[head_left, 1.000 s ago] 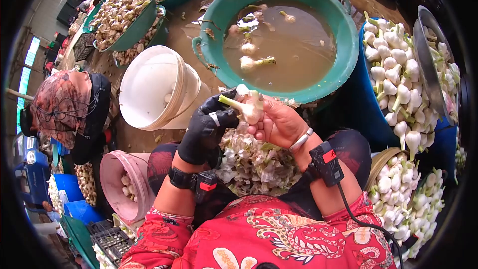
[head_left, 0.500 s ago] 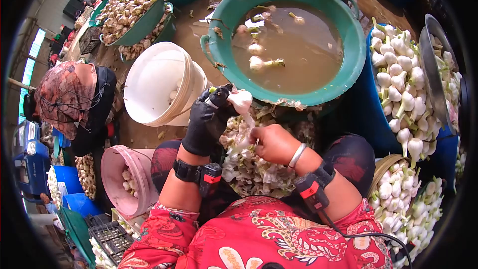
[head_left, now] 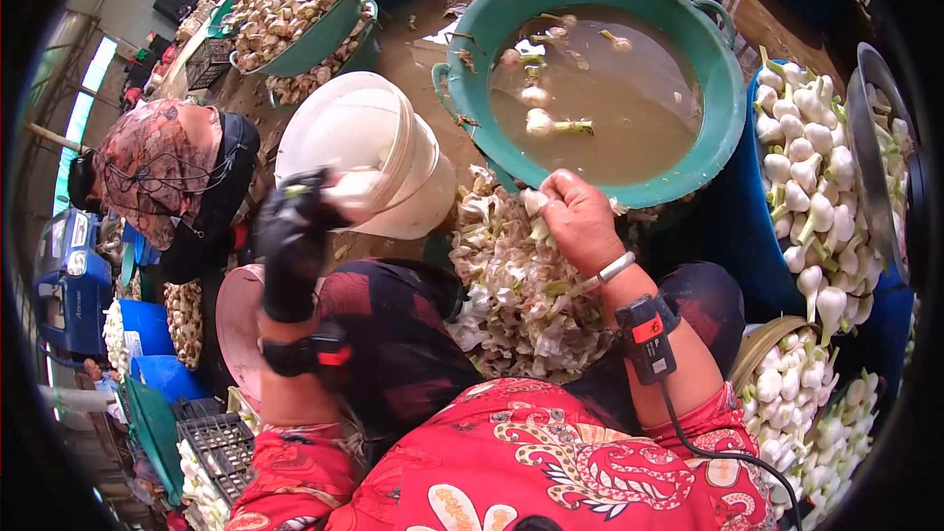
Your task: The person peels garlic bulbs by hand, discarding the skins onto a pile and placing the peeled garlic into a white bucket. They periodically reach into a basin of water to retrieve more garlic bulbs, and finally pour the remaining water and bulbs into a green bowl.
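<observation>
My left hand [head_left: 295, 236], in a black glove and blurred by motion, is closed on a garlic bulb [head_left: 356, 193] in front of the white bucket [head_left: 295, 152]. My bare right hand [head_left: 580, 221] pinches a pale piece of garlic peel [head_left: 537, 208] near the rim of the green basin [head_left: 726, 138]. Below that hand a heap of garlic peel [head_left: 516, 285] lies between my legs. Several garlic bulbs [head_left: 541, 123] float in the basin's murky water.
A pink bucket [head_left: 239, 324] stands at my left, beside a person in a patterned head covering [head_left: 157, 167]. Blue tubs of white garlic [head_left: 806, 167] stand at the right. Green tubs of unpeeled garlic [head_left: 295, 15] are at the back left.
My left hand has moved left with the bulb, away from the right hand. The right hand has moved up and right towards the basin. The whole view has shifted slightly.
</observation>
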Demonstrator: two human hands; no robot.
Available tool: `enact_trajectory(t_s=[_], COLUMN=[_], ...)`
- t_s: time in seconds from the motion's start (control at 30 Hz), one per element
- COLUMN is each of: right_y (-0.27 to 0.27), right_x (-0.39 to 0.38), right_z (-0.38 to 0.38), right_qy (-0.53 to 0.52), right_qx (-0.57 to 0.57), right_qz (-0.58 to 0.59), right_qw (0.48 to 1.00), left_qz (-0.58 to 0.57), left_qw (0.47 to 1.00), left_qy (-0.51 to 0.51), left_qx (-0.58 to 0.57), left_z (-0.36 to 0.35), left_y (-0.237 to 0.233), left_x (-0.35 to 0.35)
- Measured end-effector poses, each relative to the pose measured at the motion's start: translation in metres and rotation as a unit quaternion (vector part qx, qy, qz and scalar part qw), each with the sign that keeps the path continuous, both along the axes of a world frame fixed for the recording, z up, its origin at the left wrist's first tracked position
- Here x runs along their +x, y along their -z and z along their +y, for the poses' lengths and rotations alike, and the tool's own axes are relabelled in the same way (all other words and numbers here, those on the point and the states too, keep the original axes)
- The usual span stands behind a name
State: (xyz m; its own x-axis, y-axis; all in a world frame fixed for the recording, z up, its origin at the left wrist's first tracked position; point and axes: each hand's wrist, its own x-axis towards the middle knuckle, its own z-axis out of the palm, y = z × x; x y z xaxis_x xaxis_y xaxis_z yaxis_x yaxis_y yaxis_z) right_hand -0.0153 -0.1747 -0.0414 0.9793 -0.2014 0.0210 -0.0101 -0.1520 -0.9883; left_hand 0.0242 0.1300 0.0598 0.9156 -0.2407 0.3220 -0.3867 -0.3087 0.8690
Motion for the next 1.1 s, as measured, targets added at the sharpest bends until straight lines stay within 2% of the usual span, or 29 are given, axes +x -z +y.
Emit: enact_trajectory(t_s=[0.03,0.07,0.1,0.13,0.2,0.23,0.27,0.3,0.37,0.4,0.43,0.47,0.5,0.53,0.57,0.6,0.67,0.77,0.8,0.87,0.9,0.93,1.0,1.03,1.1], right_y=[0.002,0.003,0.001,0.001,0.008,0.01,0.013,0.014,0.003,0.0,0.003,0.006,-0.003,-0.012,-0.007,-0.018,-0.03,-0.035,-0.037,-0.03,-0.027,-0.027,-0.035,-0.04,-0.035], right_x=[-0.004,-0.009,-0.015,-0.021,-0.032,-0.03,-0.028,-0.027,-0.023,-0.021,-0.024,-0.025,-0.023,-0.021,-0.018,-0.016,-0.015,-0.023,-0.024,-0.022,-0.019,-0.017,-0.014,-0.011,-0.006], right_z=[0.002,0.002,0.003,0.009,0.02,0.019,0.017,0.015,0.009,0.006,0.004,0.001,-0.002,-0.004,-0.006,-0.012,-0.021,-0.034,-0.038,-0.045,-0.047,-0.047,-0.047,-0.048,-0.046], right_qy=[-0.05,-0.097,-0.153,-0.202,-0.278,-0.271,-0.292,-0.312,-0.306,-0.305,-0.308,-0.283,-0.241,-0.199,-0.146,-0.124,-0.096,-0.096,-0.087,-0.095,-0.096,-0.099,-0.023,0.001,0.046], right_qx=[-0.027,-0.056,-0.143,-0.212,-0.24,-0.24,-0.23,-0.22,-0.207,-0.19,-0.217,-0.212,-0.235,-0.257,-0.248,-0.256,-0.246,-0.291,-0.309,-0.319,-0.307,-0.294,-0.265,-0.24,-0.192], right_qz=[0.007,0.016,-0.027,0.046,0.128,0.129,0.067,0.005,-0.003,-0.012,0.011,-0.017,0.009,0.034,-0.01,0.006,0.032,0.084,0.121,0.137,0.13,0.12,0.11,0.095,0.018], right_qw=[0.998,0.994,0.977,0.955,0.921,0.923,0.926,0.924,0.929,0.933,0.926,0.935,0.942,0.945,0.958,0.959,0.964,0.948,0.939,0.933,0.938,0.943,0.958,0.966,0.98], left_qz=[0.052,-0.002,0.025,0.051,0.018,0.009,-0.018,0.075,-0.017,-0.052,-0.072,-0.041,-0.056,-0.072,-0.076,-0.08,-0.065,-0.019,-0.069,-0.032,-0.071,-0.068,0.016,0.126,0.317], left_qw=[0.994,0.988,0.964,0.925,0.84,0.902,0.918,0.936,0.947,0.965,0.956,0.93,0.909,0.885,0.863,0.838,0.765,0.663,0.652,0.64,0.669,0.667,0.814,0.907,0.912], left_qy=[-0.068,-0.152,-0.222,-0.287,-0.275,-0.26,-0.22,-0.191,-0.007,0.041,0.115,0.171,0.208,0.245,0.272,0.298,0.313,0.281,0.283,0.286,0.285,0.283,0.248,0.257,0.231], left_qx=[-0.072,0.036,0.142,0.244,0.468,0.344,0.329,0.285,0.32,0.252,0.26,0.322,0.357,0.39,0.42,0.449,0.559,0.694,0.7,0.713,0.683,0.686,0.525,0.31,0.117], left_z=[0.031,0.072,0.102,0.126,0.167,0.143,0.122,0.078,-0.005,-0.046,-0.076,-0.12,-0.156,-0.187,-0.214,-0.238,-0.281,-0.318,-0.313,-0.311,-0.3,-0.289,-0.263,-0.243,-0.223], left_y=[-0.027,-0.042,-0.056,-0.065,-0.068,-0.067,-0.065,-0.072,-0.065,-0.045,-0.028,-0.031,-0.019,-0.002,0.019,0.04,0.069,0.118,0.14,0.152,0.156,0.152,0.139,0.128,0.081], left_x=[-0.005,-0.007,-0.013,-0.018,-0.02,-0.017,-0.01,-0.002,0.026,0.039,0.058,0.067,0.081,0.098,0.117,0.136,0.159,0.171,0.174,0.177,0.178,0.181,0.187,0.179,0.142])
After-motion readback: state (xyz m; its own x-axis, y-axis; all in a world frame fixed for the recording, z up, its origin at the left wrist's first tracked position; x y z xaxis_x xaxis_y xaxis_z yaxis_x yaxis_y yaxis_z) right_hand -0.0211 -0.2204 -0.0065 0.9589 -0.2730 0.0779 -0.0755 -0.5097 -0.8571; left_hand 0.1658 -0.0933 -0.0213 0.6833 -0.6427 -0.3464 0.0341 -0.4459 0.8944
